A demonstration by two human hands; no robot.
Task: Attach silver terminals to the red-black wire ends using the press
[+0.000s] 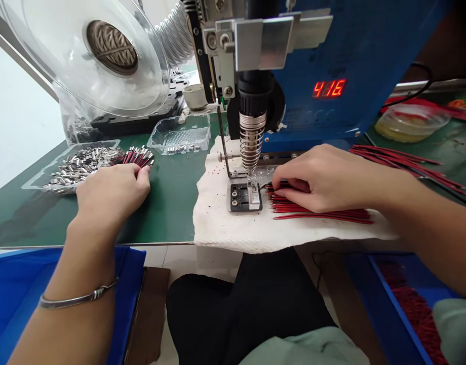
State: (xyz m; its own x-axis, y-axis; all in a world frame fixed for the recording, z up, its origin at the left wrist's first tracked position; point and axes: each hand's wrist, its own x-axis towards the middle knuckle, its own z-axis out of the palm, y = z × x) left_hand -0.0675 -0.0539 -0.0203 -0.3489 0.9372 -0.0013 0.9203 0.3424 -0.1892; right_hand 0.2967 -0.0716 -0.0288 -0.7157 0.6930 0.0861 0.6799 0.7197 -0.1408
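Observation:
My left hand (pixel 113 190) is closed around a bundle of red and black wires (pixel 136 158) with metal pieces on their ends; its fingertips are largely hidden. Beside it stands a clear tray (pixel 33 181) heaped with small metal connectors (pixel 79 165). To the right, my right hand (pixel 312 177) pinches a wire end (pixel 269 186) between thumb and fingers. Under it several red and black wires (pixel 320 214) lie side by side on a white cloth (pixel 225 230). Just left of those fingertips is a small black fixture (pixel 240 198), below the tip of a soldering machine (pixel 251 137).
A blue machine housing (pixel 316 116) displays red digits. A clear plastic tray (pixel 182 134) holds several connectors, and a large spool (pixel 58 45) stands behind. More wires (pixel 403 162) and a round tub (pixel 411 121) are at right. Blue bins (pixel 20 294) sit below the table edge.

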